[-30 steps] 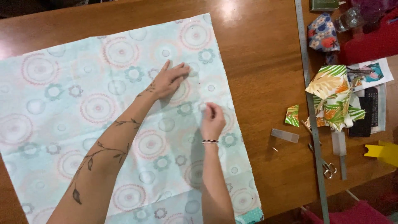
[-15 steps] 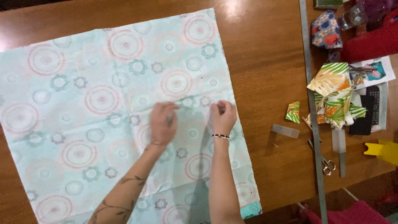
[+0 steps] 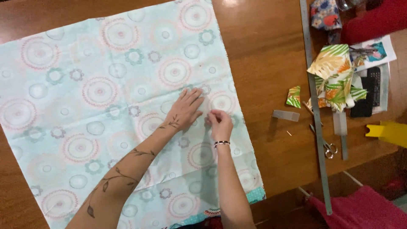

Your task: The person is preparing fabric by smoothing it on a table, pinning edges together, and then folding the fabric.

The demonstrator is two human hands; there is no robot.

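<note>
A large sheet of pale blue-green fabric (image 3: pixel 106 106), printed with pink rings and grey-green flowers, is spread flat over the left and middle of a brown wooden table (image 3: pixel 263 63); its right edge runs from the far middle down to the near right, where a turquoise strip is seen under it. The left hand (image 3: pixel 185 109) is laid flat on the fabric near its right side, palm down, fingers stretched and pointing to the far right; nothing is held in it. The right hand (image 3: pixel 219 124) is set just right of it, fingers curled narrowly and pinched together on the cloth at a crease; whether something small is held between the fingertips cannot be told. A beaded bracelet (image 3: pixel 221 143) is worn at that wrist. To the right of the fabric a long metal ruler (image 3: pixel 316 127) is laid from far to near; a heap of leaf-print cloth scraps (image 3: pixel 335 76) lies across it, a small clear strip (image 3: pixel 285 115) lies left of it, and scissors (image 3: pixel 326 146) lie just right of it; a yellow object (image 3: pixel 390 132) is seen at the right edge.
</note>
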